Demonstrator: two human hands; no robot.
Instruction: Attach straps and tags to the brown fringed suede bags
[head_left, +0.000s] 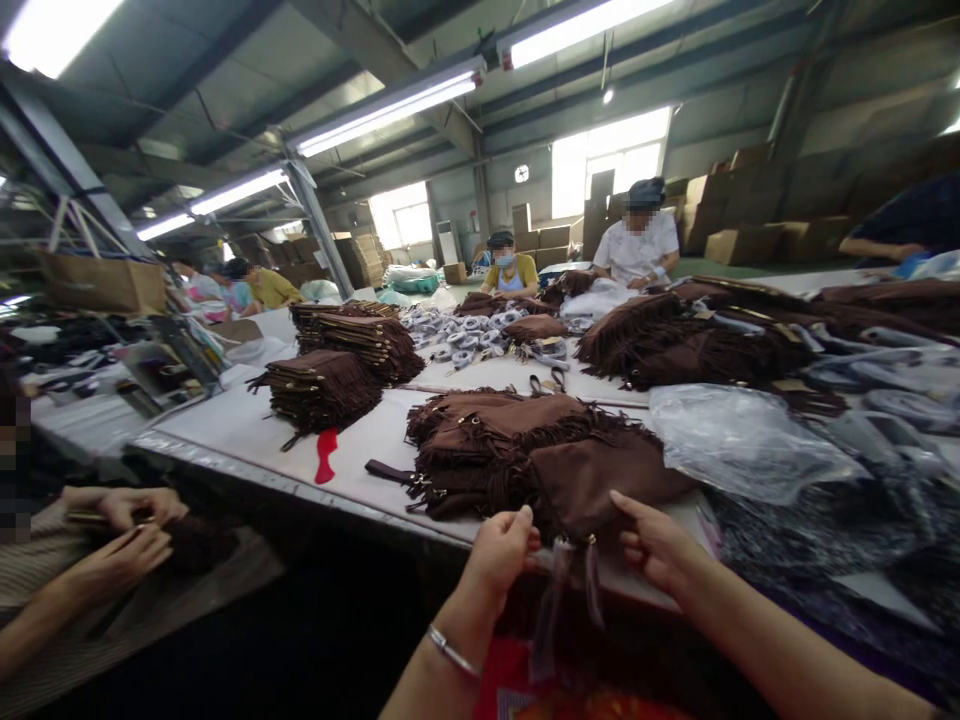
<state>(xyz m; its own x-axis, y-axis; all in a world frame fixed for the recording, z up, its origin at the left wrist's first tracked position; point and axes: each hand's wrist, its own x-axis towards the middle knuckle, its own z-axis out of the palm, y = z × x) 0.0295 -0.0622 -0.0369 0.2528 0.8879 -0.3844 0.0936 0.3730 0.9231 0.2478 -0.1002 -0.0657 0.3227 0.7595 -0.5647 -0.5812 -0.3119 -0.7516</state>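
A flat brown bag [589,475] lies at the table's front edge, partly on a pile of fringed brown bags [480,430]. My left hand [501,550] is closed in a pinch at its near left corner. With thumb on top and fingers curled beneath, my right hand [660,545] grips its near right edge. Between my hands, two plastic-wrapped straps [553,600] hang down from metal clips on the bag's near edge. A short brown wrist strap [390,472] sticks out of the pile on the left.
Stacked brown bags [319,390] and a red strip [325,456] lie to the left. Clear plastic bags [757,440] cover the right side. Wrapped straps [480,335] are heaped farther back. A co-worker's hands [135,535] work at left; other people [637,240] sit across the table.
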